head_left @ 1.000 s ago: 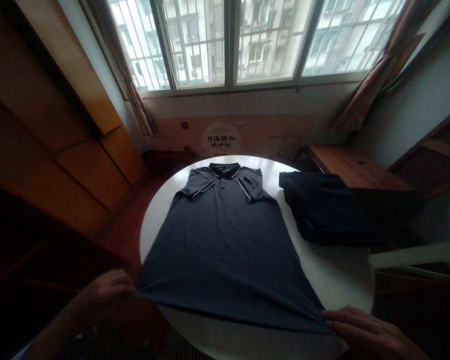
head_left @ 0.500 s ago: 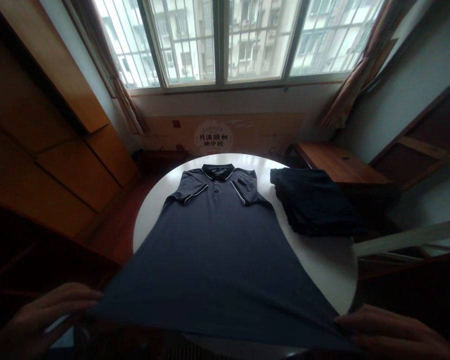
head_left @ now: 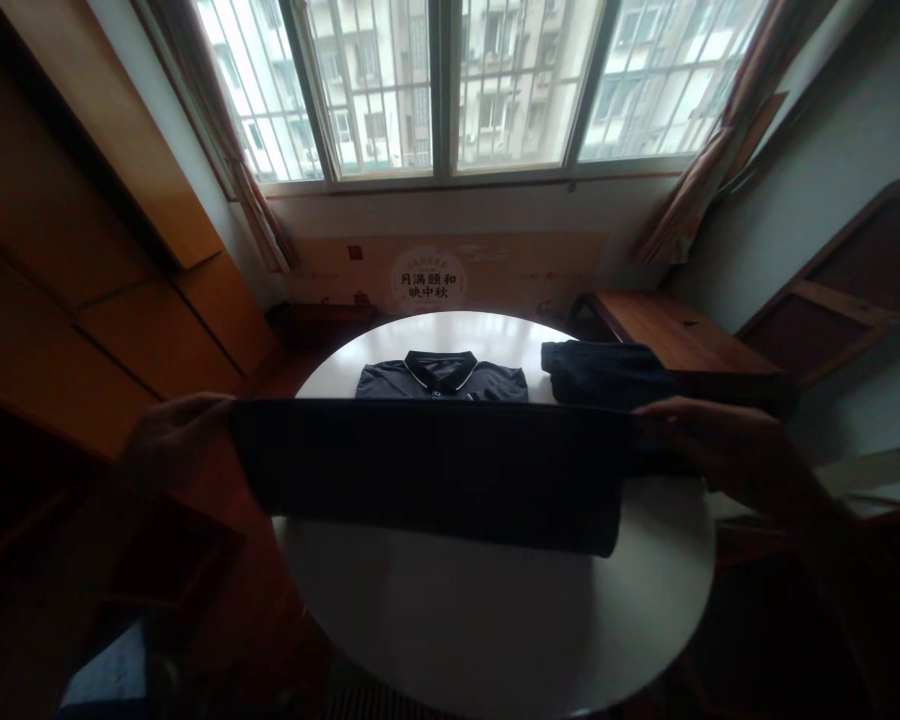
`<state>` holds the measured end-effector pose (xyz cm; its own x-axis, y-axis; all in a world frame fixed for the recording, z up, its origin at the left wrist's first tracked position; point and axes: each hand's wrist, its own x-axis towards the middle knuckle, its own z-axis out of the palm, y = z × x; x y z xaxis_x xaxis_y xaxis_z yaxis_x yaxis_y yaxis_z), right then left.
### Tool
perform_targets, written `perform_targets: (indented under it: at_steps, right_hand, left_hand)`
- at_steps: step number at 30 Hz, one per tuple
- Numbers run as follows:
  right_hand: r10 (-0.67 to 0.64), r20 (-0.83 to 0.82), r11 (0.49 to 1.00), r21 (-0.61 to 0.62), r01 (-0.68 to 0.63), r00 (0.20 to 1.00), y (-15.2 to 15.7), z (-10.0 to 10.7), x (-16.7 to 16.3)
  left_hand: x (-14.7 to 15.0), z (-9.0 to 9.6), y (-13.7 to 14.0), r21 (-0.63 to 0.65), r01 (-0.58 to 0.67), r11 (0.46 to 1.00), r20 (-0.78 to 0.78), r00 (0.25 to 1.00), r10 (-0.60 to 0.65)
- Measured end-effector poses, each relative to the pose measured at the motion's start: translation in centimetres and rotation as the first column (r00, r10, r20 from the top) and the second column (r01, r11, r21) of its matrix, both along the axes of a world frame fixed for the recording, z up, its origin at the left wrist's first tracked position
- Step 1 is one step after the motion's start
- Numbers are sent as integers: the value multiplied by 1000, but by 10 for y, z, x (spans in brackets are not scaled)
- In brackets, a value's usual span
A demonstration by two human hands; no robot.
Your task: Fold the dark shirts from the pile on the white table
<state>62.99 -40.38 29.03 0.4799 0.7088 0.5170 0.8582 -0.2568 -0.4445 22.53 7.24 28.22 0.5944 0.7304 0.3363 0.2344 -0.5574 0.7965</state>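
Observation:
A dark navy polo shirt (head_left: 435,465) lies on the round white table (head_left: 495,620), collar toward the window. Its bottom hem is raised off the table and stretched wide. My left hand (head_left: 176,440) grips the hem's left corner. My right hand (head_left: 709,440) grips the right corner. The raised half hangs as a dark band and hides the shirt's middle. Only the collar (head_left: 441,368) and shoulders show beyond it.
A dark folded garment (head_left: 607,370) lies on the table's right side, partly behind my right hand. A wooden bench (head_left: 682,335) stands at the right, wooden cabinets (head_left: 120,300) at the left. A cardboard panel with printed characters (head_left: 427,278) leans under the window.
Both hands have lifted the hem from the near table edge and carried it up and away toward the collar. The near half of the table is now bare.

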Motion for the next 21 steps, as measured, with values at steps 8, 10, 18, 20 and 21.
perform_targets:
  at_steps: [8,10,18,20,21]
  right_hand:
    - [-62,96,962,-260,85,993,125,-25,102]
    - [-116,163,909,-380,171,980,146,-31,116]
    - [-143,287,768,-571,289,947,189,-41,143]
    - [-125,281,761,-589,273,952,195,-42,146]
    - [-117,276,756,-598,265,954,198,-43,148]
  left_hand:
    - [183,-70,92,-410,97,907,206,978,-11]
    - [208,-83,101,-403,56,913,195,980,26]
    - [271,-96,129,-365,-12,931,151,986,72]
    - [277,-98,135,-355,-22,935,129,989,72]
    - [278,-99,138,-351,-26,936,117,991,71]
